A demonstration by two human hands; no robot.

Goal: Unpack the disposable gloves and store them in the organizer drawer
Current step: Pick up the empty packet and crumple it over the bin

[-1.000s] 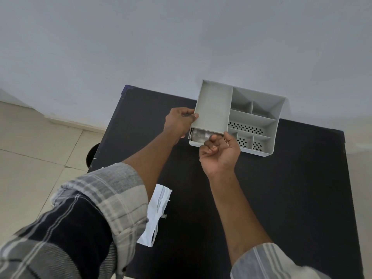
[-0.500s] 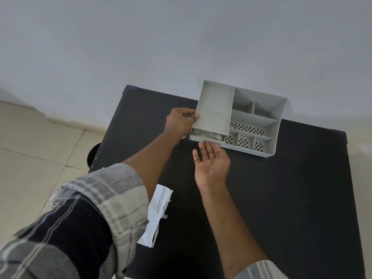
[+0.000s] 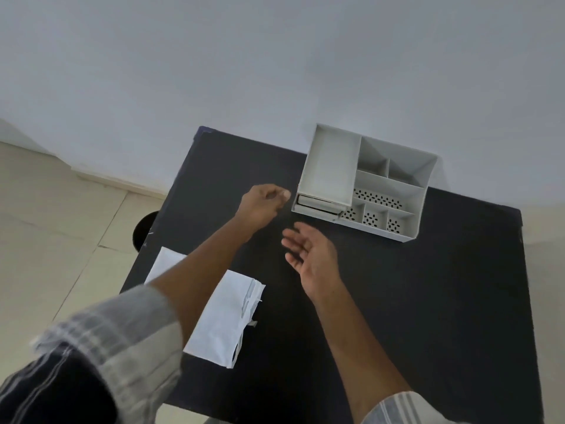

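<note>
A pale wall rose behind the black rectangular table. Both hands had let go of the grey plastic compartmented organizer: left hand loosely curled, empty, just left of its shut drawer; right hand open-palmed before it. Gloves unseen; compartments looked empty. White torn packaging lay under the left forearm

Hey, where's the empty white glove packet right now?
The white packet lies flat near the left front edge of the black table, partly under the left forearm, well short of the grey organizer at the far edge.
</note>
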